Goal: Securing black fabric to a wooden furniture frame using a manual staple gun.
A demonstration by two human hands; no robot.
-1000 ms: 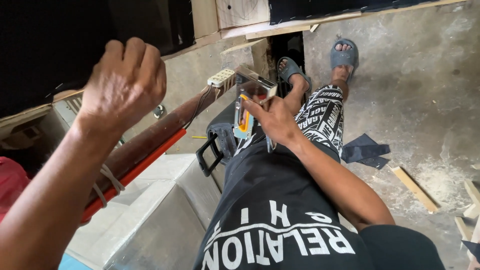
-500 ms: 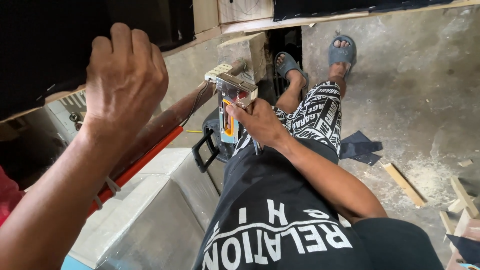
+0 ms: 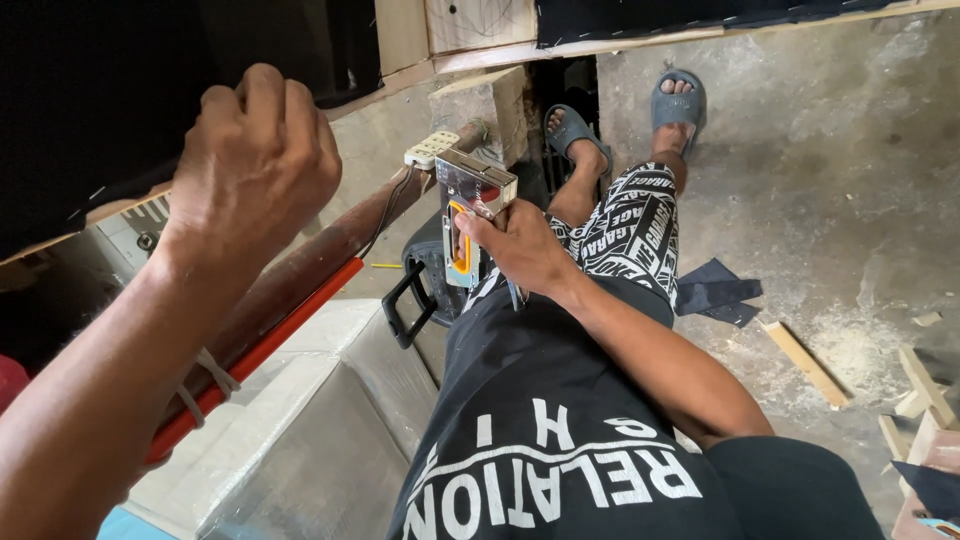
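Since half a second ago I see the staple gun has barely shifted, and my left hand has dropped slightly. My right hand has its fingers wrapped round the staple gun's handle, above my knee. Its long axis runs near vertical in view, metal head up, pointing toward the wooden block. My left hand is a closed fist against the black fabric over the wooden frame edge; what it grips I cannot tell. A brown pipe with an orange bar crosses between them.
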